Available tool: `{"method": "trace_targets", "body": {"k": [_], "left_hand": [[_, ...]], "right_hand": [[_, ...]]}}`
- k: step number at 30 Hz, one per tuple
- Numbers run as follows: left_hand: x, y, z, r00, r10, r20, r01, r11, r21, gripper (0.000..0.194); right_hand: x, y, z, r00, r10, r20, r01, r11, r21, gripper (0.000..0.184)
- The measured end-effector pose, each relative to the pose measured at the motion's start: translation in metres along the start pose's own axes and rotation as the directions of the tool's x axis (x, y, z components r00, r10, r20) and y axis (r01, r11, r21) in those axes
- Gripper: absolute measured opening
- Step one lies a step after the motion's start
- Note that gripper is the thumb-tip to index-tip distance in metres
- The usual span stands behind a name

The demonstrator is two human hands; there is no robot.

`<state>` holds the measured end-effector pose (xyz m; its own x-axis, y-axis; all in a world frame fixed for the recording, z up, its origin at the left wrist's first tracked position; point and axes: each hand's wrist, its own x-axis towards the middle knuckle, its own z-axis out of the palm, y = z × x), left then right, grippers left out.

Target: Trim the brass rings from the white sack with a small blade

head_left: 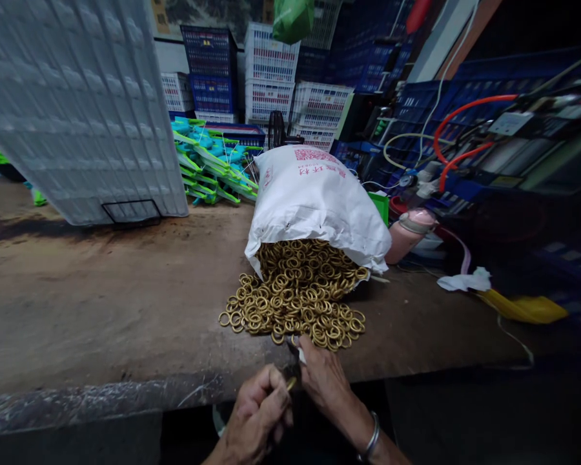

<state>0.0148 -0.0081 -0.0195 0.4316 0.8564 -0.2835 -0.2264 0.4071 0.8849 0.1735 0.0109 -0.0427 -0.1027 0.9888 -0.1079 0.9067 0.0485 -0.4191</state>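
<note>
My left hand [261, 410] is closed in front of the table edge, with a gold-coloured ring [291, 383] pinched between thumb and finger. Just to its right, my right hand [322, 374] reaches the near edge of the ring pile, its fingers curled together. A dark, pointed thing [293, 349] and a small white bit show at those fingertips; their kind I cannot make out. Many loose gold-coloured rings [295, 310] spill onto the table from the mouth of a white woven sack [314, 194] that lies on its side.
The worn wooden table [101, 310] has its front edge just before my hands. A tall translucent ribbed panel [91, 116] stands at left. Green and turquoise plastic parts [213, 161] lie behind. Right of the sack are a pink bottle [409, 232] and red hoses [465, 106]; stacked crates [271, 64] stand behind.
</note>
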Motion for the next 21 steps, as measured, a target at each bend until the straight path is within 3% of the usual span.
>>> {"method": "trace_targets", "body": {"k": [4,7,12,16,21], "left_hand": [[0.004,-0.003,-0.009,0.993,-0.111,0.026,0.114,0.967,-0.229,0.036],[0.008,-0.004,-0.017,0.996,-0.094,-0.008,0.087,0.953,-0.29,0.034],[0.01,-0.002,-0.022,0.998,-0.065,-0.019,0.049,0.885,-0.462,0.013],[0.011,-0.003,-0.025,0.995,-0.098,-0.014,0.073,0.825,-0.56,0.015],[0.014,-0.003,-0.027,0.986,-0.137,-0.096,0.05,0.791,-0.61,0.018]], "right_hand": [[0.003,0.004,0.007,0.991,-0.064,-0.119,0.068,0.997,0.028,0.033],[0.004,-0.002,0.015,0.975,-0.163,-0.153,0.164,0.986,-0.004,0.037],[0.007,-0.014,0.02,0.982,-0.13,-0.136,0.12,0.99,-0.075,0.037],[0.005,-0.01,0.019,0.977,-0.177,-0.12,0.169,0.982,-0.079,0.036],[-0.003,0.002,0.019,0.957,-0.263,-0.118,0.261,0.965,-0.036,0.036]]}}
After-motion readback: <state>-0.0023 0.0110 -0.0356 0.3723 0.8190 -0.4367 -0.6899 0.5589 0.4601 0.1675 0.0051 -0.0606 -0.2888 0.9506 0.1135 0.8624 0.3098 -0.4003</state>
